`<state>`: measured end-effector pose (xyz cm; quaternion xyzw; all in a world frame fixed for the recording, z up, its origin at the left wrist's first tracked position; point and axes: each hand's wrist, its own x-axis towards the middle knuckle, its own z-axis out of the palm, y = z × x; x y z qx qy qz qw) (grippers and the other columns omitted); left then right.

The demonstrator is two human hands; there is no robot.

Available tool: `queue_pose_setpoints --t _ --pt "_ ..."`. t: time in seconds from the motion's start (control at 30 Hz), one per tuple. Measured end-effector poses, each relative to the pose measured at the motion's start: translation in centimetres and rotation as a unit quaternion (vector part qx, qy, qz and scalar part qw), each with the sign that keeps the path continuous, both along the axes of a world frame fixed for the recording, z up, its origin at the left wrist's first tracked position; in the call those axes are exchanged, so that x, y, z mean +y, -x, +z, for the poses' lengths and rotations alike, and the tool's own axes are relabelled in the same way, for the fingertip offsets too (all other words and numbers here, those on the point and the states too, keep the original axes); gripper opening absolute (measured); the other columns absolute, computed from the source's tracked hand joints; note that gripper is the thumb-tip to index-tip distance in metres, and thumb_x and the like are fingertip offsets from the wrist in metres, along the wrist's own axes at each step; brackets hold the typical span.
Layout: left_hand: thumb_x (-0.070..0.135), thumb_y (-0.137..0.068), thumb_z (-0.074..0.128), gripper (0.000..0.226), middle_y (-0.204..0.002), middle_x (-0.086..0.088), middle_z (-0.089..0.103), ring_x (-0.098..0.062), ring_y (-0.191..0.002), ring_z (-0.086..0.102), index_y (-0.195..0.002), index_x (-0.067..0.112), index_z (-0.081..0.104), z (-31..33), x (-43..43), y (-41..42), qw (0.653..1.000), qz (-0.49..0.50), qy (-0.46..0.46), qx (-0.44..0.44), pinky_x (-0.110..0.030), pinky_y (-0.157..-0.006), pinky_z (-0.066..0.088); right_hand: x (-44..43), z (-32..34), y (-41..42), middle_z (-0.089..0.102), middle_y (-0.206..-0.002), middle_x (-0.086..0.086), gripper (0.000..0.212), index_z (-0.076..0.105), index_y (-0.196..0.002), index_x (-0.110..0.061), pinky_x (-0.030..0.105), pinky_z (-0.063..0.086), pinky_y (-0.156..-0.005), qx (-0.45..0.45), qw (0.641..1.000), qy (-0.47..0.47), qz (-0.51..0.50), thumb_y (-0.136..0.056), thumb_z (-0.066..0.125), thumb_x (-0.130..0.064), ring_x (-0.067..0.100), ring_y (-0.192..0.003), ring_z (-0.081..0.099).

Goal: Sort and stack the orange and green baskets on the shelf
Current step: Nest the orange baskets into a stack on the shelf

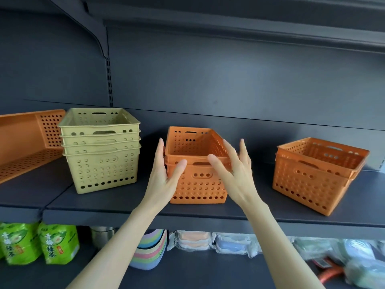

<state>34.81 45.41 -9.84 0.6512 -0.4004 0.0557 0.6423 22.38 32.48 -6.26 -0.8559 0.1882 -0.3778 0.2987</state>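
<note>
A stack of several pale green perforated baskets (100,151) stands on the dark shelf (125,211) at the left. In the middle sits a stack of two orange baskets (198,184), the upper one nested into the lower. My left hand (166,172) is at its left front corner and my right hand (233,170) at its right front, both with fingers spread and not gripping; whether they touch the rim I cannot tell. A second nested stack of orange baskets (316,174) stands at the right, turned at an angle.
A large orange perforated tray (27,142) lies tipped at the far left. Below the shelf are green tea packets (58,245), stacked pastel bowls (152,249) and wrapped containers (193,240). A shelf bracket (102,42) hangs above the green stack.
</note>
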Motion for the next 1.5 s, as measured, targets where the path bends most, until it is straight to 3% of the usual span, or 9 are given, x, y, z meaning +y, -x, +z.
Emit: queue_pose_setpoints --t 0.13,0.47,0.53,0.67,0.8,0.93,1.13,1.33,1.5 --pt "0.049 -0.089 0.051 0.057 -0.142 0.003 0.044 -0.009 -0.127 0.044 -0.140 0.035 0.029 0.1 -0.8 0.4 0.999 0.028 0.000 -0.043 -0.039 -0.106 0.038 -0.7 -0.5 0.3 0.032 -0.143 -0.002 0.047 0.036 -0.131 -0.045 0.048 0.042 -0.101 -0.028 0.997 -0.072 0.032 -0.088 0.039 -0.063 0.014 -0.114 0.050" --pt "0.037 -0.096 0.042 0.046 -0.131 0.012 0.045 0.010 -0.104 0.047 -0.140 0.026 0.033 1.1 -1.8 0.2 1.000 -0.016 -0.022 0.006 0.004 -0.075 0.034 -2.2 -1.2 0.3 0.052 -0.133 -0.001 0.052 0.035 -0.129 -0.046 0.050 0.048 -0.095 -0.045 0.995 -0.085 0.037 -0.081 0.038 -0.066 0.017 -0.114 0.055" --pt "0.038 -0.096 0.043 0.050 -0.136 0.007 0.045 0.003 -0.112 0.047 -0.143 0.025 0.031 1.2 -1.8 0.3 1.000 -0.001 -0.022 0.004 -0.002 -0.082 0.035 -2.3 -1.1 0.6 0.054 -0.133 -0.003 0.051 0.032 -0.132 -0.048 0.046 0.048 -0.096 -0.037 0.994 -0.087 0.049 -0.084 0.041 -0.063 0.014 -0.115 0.055" --pt "0.039 -0.094 0.046 0.050 -0.147 -0.012 0.034 -0.022 -0.137 0.028 -0.137 0.015 0.044 0.6 -2.1 1.6 0.976 0.176 -0.046 -0.124 -0.031 -0.106 0.023 -2.9 -0.9 2.5 0.055 -0.117 -0.021 0.053 0.029 -0.140 -0.034 0.008 0.046 -0.077 -0.032 0.989 -0.117 0.079 -0.093 0.053 -0.035 -0.006 -0.101 0.058" --pt "0.038 -0.088 0.045 0.042 -0.133 -0.015 0.050 -0.032 -0.135 0.032 -0.115 0.011 0.062 0.7 -3.6 3.5 0.942 0.205 -0.066 -0.258 -0.056 -0.112 0.015 -4.9 -0.8 5.5 0.056 -0.128 -0.001 0.044 0.048 -0.131 -0.017 0.027 0.041 -0.096 -0.032 0.998 -0.021 -0.044 -0.090 0.059 -0.030 0.015 -0.118 0.051" --pt "0.031 -0.086 0.047 0.028 -0.121 -0.011 0.058 -0.028 -0.130 0.038 -0.098 0.013 0.065 1.3 -5.9 7.5 0.929 0.203 -0.045 -0.307 -0.050 -0.115 0.002 -8.6 0.6 9.9 0.066 -0.107 0.005 0.023 0.064 -0.108 -0.014 0.035 0.043 -0.090 -0.069 0.987 0.064 -0.133 -0.087 0.063 -0.023 0.025 -0.104 0.057" --pt "0.029 -0.085 0.049 0.029 -0.111 -0.005 0.058 -0.018 -0.110 0.050 -0.101 0.011 0.063 1.9 -13.0 12.9 0.968 0.041 -0.003 -0.248 -0.011 -0.099 0.026 -15.3 1.7 16.0 0.066 -0.108 0.003 0.015 0.068 -0.097 -0.013 0.018 0.025 -0.083 -0.079 0.966 0.145 -0.198 -0.087 0.065 -0.022 0.024 -0.107 0.048" --pt "0.028 -0.087 0.063 0.037 -0.125 -0.003 0.049 -0.012 -0.118 0.044 -0.120 0.013 0.055 1.2 -21.7 17.4 0.987 0.023 -0.031 -0.153 -0.010 -0.092 0.032 -22.1 1.0 20.1 0.059 -0.126 -0.002 0.036 0.065 -0.108 -0.017 0.026 0.028 -0.098 -0.021 0.979 0.136 -0.151 -0.088 0.056 -0.046 0.018 -0.124 0.038" --pt "0.064 -0.078 0.051 0.065 -0.152 0.000 0.020 -0.013 -0.141 0.015 -0.133 0.030 0.044 1.0 -25.8 20.3 0.995 -0.023 -0.032 -0.096 -0.031 -0.108 0.021 -26.6 0.6 21.4 0.053 -0.136 -0.004 0.043 0.062 -0.113 -0.026 0.032 0.026 -0.106 0.004 0.990 0.124 -0.060 -0.086 0.051 -0.057 0.016 -0.135 0.031"
